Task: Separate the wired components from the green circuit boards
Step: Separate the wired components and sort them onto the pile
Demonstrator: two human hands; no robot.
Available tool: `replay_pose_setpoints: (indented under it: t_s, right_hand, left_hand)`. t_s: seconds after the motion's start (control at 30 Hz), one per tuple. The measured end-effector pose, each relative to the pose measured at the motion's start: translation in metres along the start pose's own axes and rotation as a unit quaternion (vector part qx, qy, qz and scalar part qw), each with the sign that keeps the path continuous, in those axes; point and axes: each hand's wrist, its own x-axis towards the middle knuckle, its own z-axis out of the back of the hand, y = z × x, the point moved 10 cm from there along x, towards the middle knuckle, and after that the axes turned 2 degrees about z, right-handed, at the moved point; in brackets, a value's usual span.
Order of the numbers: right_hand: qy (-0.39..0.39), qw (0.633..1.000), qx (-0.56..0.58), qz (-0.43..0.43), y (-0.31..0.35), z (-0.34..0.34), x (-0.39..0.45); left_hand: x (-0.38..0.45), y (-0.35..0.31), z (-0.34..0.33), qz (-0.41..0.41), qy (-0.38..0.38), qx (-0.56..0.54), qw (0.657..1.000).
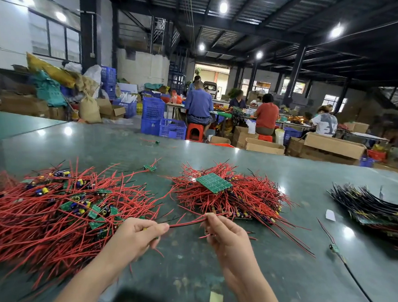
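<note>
My left hand [138, 235] and my right hand [222, 233] each pinch one end of a red and black wire pair [187, 222] stretched between them just above the table. What the wires attach to inside either hand is hidden. A wide heap of red wires with small green boards and blue capacitors [61, 211] lies to the left. A second red-wire heap [233, 196] sits ahead, with a larger green circuit board [214, 182] lying on top of it.
A stack of black-wired boards [378, 209] lies at the right. A single small board on a black lead [334, 248], a white scrap [330, 215] and a yellowish scrap [216, 298] lie on the green table [191, 267]. Several people work at benches beyond.
</note>
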Motion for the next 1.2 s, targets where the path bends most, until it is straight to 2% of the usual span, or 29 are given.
replay_pose_setpoints:
  t_s: [0.07,0.2,0.37,0.5,0.6,0.67,0.73,0.87,0.97,1.03,1.1,1.2]
  right_hand:
    - [-0.017,1.000,0.025,0.001,0.001,0.006,0.002]
    - [0.016,0.995,0.091,-0.042,-0.004,-0.001,0.002]
    - [0.009,0.989,0.126,-0.070,-0.009,0.002,0.002]
    - [0.007,0.992,0.111,-0.059,-0.008,0.002,0.004]
    - [0.006,0.999,0.033,-0.013,0.001,0.006,0.005]
    - [-0.003,0.999,0.033,0.004,0.005,0.011,0.006]
    - [0.005,0.998,0.065,-0.005,0.003,0.007,0.007]
    - [0.019,0.974,0.218,-0.056,-0.008,-0.004,0.005]
    - [0.014,0.965,0.258,-0.053,-0.005,-0.002,0.005]
    - [-0.011,0.972,0.235,-0.026,-0.001,0.004,0.008]
    - [-0.018,0.989,0.149,0.002,0.000,0.001,0.010]
    - [0.039,0.998,-0.015,0.039,-0.004,-0.021,0.001]
  left_hand:
    - [0.000,0.001,0.000,0.005,0.010,0.000,1.000]
    - [0.000,0.000,-0.002,0.005,0.032,0.005,0.999]
    - [0.000,0.003,-0.004,0.011,0.046,0.008,0.999]
    - [0.000,0.006,-0.004,0.019,0.053,-0.004,0.998]
    - [0.001,0.008,0.000,0.026,0.051,-0.007,0.998]
    - [0.002,0.010,0.002,0.027,0.050,-0.013,0.998]
    - [0.002,0.010,-0.001,0.022,0.059,-0.017,0.998]
    - [0.000,0.011,-0.014,0.022,0.094,-0.013,0.995]
    - [-0.003,0.019,-0.029,0.063,0.143,-0.051,0.986]
    - [-0.006,0.024,-0.042,0.104,0.178,-0.104,0.973]
    - [-0.011,0.027,-0.055,0.138,0.208,-0.177,0.952]
    - [-0.018,0.026,-0.064,0.153,0.235,-0.208,0.937]
